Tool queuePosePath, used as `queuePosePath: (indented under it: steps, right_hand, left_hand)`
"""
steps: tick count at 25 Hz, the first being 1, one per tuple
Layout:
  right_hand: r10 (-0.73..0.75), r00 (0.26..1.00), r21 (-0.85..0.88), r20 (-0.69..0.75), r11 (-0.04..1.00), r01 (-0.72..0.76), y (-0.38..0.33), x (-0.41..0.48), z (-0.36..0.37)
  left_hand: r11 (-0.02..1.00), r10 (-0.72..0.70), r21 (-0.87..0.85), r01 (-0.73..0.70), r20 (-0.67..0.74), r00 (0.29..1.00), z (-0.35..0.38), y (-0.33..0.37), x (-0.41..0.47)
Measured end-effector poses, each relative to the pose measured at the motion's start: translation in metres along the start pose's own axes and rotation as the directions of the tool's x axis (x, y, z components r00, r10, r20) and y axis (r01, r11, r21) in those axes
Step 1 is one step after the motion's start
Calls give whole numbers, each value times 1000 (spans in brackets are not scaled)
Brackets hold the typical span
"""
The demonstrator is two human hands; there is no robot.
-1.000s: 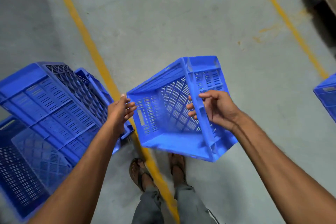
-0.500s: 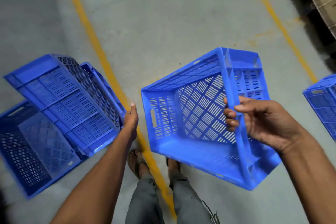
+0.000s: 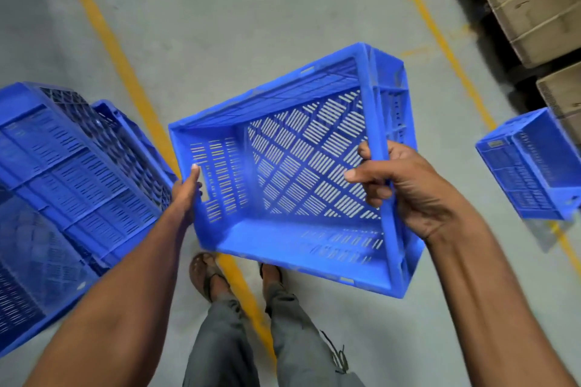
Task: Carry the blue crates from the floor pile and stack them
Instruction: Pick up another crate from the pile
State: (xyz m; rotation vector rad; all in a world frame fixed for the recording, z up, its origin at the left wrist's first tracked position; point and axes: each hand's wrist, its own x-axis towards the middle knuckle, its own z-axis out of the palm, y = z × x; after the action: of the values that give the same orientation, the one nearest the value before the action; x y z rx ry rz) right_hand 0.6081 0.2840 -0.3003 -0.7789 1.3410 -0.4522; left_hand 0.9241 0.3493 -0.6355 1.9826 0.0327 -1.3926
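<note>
I hold a blue slotted crate (image 3: 292, 173) in the air in front of me, tilted with its open side toward me. My right hand (image 3: 408, 188) grips its right rim, fingers inside. My left hand (image 3: 185, 195) grips the crate's left end wall by the handle slot. To the left lies the floor pile of blue crates (image 3: 72, 173), one tipped over on top of another. At the right edge another blue crate (image 3: 534, 163) stands upright on the floor.
Grey concrete floor with two yellow painted lines (image 3: 125, 72) (image 3: 440, 38). Brown cardboard boxes (image 3: 534, 0) are stacked at the upper right. My feet in sandals (image 3: 207, 273) stand astride the left line.
My left hand has left the pile and taken hold of the crate's left end. The crate has risen and come closer. The view has turned right, showing more of the right crate and boxes.
</note>
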Motion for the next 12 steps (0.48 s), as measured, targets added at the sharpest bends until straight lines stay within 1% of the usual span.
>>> queuePosePath:
  steps: [3, 6, 8, 10, 11, 12]
  right_hand:
    - [-68, 988, -90, -138, 994, 56, 4, 11, 5]
    - [-131, 953, -168, -272, 982, 87, 4, 20, -3]
    - [-137, 942, -184, -307, 980, 82, 2, 23, -16]
    - [-115, 936, -197, -333, 979, 50, 2, 25, -29]
    - [-103, 930, -198, -352, 980, 33, 2, 25, -35]
    - [-98, 925, -198, -368, 980, 25, 4, 27, -40]
  left_hand:
    - [1000, -22, 4, 22, 32, 999, -14, -1, 13]
    - [1000, -28, 9, 27, 47, 998, -23, -5, 11]
    - [998, -53, -22, 56, 103, 993, -28, -3, -4]
    - [994, -93, -34, 103, 207, 974, -31, -2, -19]
    - [993, -98, -39, 110, 234, 967, -31, -2, -24]
    - [993, -98, -37, 109, 224, 970, -30, 0, -30]
